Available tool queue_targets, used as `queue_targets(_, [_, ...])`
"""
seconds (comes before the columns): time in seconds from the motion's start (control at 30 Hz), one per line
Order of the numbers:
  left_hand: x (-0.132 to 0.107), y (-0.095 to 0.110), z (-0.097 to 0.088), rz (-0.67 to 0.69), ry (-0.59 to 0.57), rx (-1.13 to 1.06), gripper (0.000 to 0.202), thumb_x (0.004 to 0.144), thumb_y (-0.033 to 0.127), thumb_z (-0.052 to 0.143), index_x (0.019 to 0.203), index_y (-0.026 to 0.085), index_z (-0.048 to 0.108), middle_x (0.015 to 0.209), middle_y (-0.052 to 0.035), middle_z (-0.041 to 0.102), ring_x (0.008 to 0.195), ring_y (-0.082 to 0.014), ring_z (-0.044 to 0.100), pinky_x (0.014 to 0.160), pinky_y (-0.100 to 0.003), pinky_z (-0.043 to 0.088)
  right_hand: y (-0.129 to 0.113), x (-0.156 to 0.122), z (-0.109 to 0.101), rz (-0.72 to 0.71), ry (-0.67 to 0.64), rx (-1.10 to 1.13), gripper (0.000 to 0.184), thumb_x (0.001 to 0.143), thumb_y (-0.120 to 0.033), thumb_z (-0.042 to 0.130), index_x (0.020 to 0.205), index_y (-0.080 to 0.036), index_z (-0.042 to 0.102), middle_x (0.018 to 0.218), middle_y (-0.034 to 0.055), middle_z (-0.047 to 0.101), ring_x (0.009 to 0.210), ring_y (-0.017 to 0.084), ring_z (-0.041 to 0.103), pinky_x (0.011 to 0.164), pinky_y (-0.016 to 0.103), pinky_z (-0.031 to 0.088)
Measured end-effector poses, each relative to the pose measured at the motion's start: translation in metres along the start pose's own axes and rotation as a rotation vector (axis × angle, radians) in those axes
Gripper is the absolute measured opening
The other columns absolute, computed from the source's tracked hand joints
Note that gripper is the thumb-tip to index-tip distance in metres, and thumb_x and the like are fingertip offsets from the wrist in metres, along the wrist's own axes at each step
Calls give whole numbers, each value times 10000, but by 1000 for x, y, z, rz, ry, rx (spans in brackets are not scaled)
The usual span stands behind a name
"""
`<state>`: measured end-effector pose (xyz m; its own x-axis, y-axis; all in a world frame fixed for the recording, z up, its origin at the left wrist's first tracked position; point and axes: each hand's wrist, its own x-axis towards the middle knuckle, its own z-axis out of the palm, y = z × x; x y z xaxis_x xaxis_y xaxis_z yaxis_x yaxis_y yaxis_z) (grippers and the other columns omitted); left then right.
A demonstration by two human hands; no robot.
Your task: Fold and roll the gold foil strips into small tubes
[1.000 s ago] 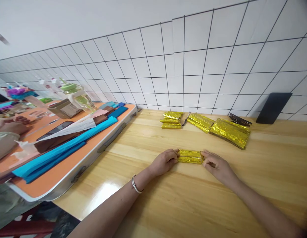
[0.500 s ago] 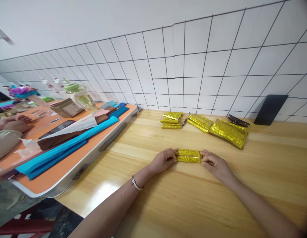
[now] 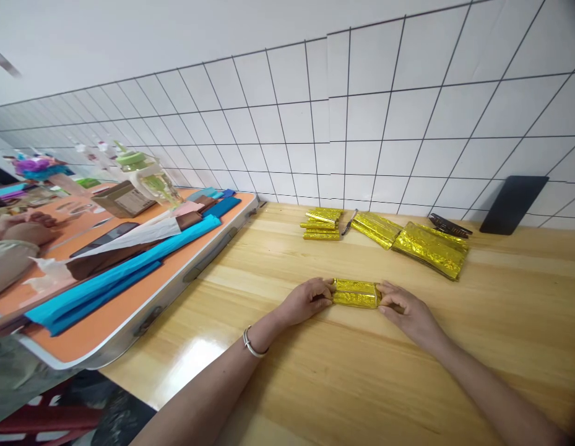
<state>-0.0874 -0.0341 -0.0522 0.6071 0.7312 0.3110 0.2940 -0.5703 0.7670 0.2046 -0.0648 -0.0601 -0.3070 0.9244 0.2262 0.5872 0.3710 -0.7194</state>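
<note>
Between my hands a folded piece of shiny gold foil paper (image 3: 356,293) lies on the wooden table (image 3: 287,359), with a lengthwise crease along its middle. My left hand (image 3: 311,300) pinches its left end, thumb and fingers together. At the right end my right hand (image 3: 405,307) grips it the same way. Beyond them, small folded gold foil strips (image 3: 322,224) are piled up. A wider gold foil piece (image 3: 376,230) and a stack of gold foil sheets (image 3: 431,249) lie to the right of that pile.
A pen (image 3: 348,223) lies by the pile. A black hair clip (image 3: 449,225) and a dark phone-like slab (image 3: 514,205) are near the tiled wall. On the left, an orange folding table (image 3: 101,303) carries blue crepe paper (image 3: 129,272), a box (image 3: 124,199), a bottle (image 3: 150,176) and another person's hand (image 3: 31,230).
My hands keep hold of the gold foil piece in nearly the same spot. The view has shifted slightly; nothing else has visibly moved.
</note>
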Motion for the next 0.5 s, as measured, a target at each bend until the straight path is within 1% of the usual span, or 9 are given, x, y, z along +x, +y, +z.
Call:
queue_targets(0.1, [0,0,0,22,-7,34,75,852,223,533,808,181,576,1020,-67,623,1136,-200,518,1010,-352,360,2,0,0,-26,-8,-18,84,805,-250,537,774,-235,614,1232,43,565,1232,212,433,1014,426,374])
queue_targets(0.3, [-1,1,0,16,-5,96,83,864,207,507,829,184,579,1056,-65,621,1148,-183,508,1009,-341,361,1,1,0,-62,10,-41,106,814,-254,528,793,-238,631,1212,46,577,1212,212,452,1011,429,374])
queue_targets(0.5, [-1,9,3,-24,28,120,100,858,166,491,798,182,569,1039,-66,615,1118,-177,524,965,-314,406,-2,4,2,-48,29,-83,136,802,-234,514,707,-223,611,1162,61,596,1165,219,489,975,403,393])
